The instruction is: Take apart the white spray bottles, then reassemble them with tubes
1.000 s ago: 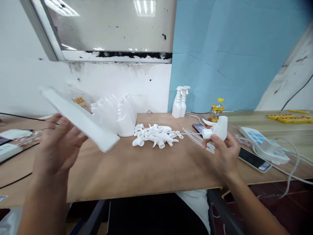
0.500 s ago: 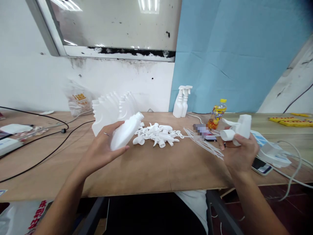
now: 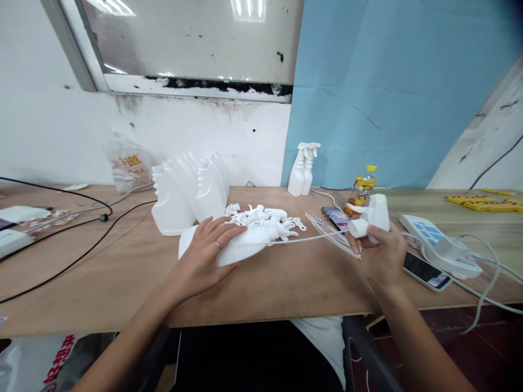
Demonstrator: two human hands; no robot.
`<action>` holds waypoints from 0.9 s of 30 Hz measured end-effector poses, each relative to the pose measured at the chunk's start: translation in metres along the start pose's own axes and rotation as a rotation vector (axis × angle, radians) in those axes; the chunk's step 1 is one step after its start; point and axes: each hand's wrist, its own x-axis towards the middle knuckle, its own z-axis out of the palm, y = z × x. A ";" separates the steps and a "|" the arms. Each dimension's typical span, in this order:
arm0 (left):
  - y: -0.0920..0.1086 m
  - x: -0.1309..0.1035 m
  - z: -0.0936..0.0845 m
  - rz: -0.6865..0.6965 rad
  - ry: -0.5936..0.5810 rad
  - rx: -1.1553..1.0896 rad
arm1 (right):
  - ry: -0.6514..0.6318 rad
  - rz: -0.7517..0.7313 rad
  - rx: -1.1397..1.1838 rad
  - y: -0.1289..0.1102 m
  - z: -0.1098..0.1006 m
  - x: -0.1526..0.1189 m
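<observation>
My left hand (image 3: 210, 247) is wrapped round a white plastic bottle (image 3: 255, 239), which lies tilted nearly flat with its neck toward the right. In my right hand (image 3: 382, 253) is a white trigger sprayer head (image 3: 378, 213), held sideways. A thin white dip tube (image 3: 308, 238) runs from the sprayer's collar leftward to the bottle's mouth; whether its tip is inside I cannot tell. Behind the bottle lies a pile of loose white sprayer parts (image 3: 261, 215). Several thin white tubes (image 3: 333, 239) lie on the table between the pile and my right hand.
Several white bottles (image 3: 171, 204) stand in rows at the back left. Two bottles with sprayers (image 3: 302, 174) stand by the wall. A drink bottle (image 3: 363, 188), a phone (image 3: 427, 270) and a power strip (image 3: 441, 245) with cables are on the right. Black cables (image 3: 81, 256) cross the left side.
My left hand has tipped the bottle from slanting upward to nearly flat, its neck swinging right. My right hand has brought the sprayer head left and slightly down, and its tube now meets the bottle.
</observation>
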 end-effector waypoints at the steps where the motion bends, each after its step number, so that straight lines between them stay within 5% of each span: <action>1: 0.002 0.001 0.002 0.011 -0.013 -0.002 | -0.012 0.013 -0.002 0.002 0.001 -0.001; 15: -0.019 -0.006 -0.004 -0.053 0.038 0.068 | 0.145 -0.186 -0.056 -0.029 -0.033 0.027; 23: 0.001 -0.001 0.004 0.039 -0.036 0.022 | 0.021 -0.032 -0.062 0.000 -0.005 0.002; 27: 0.009 0.001 0.006 0.086 -0.066 0.012 | -0.178 0.106 -0.167 0.016 0.007 -0.018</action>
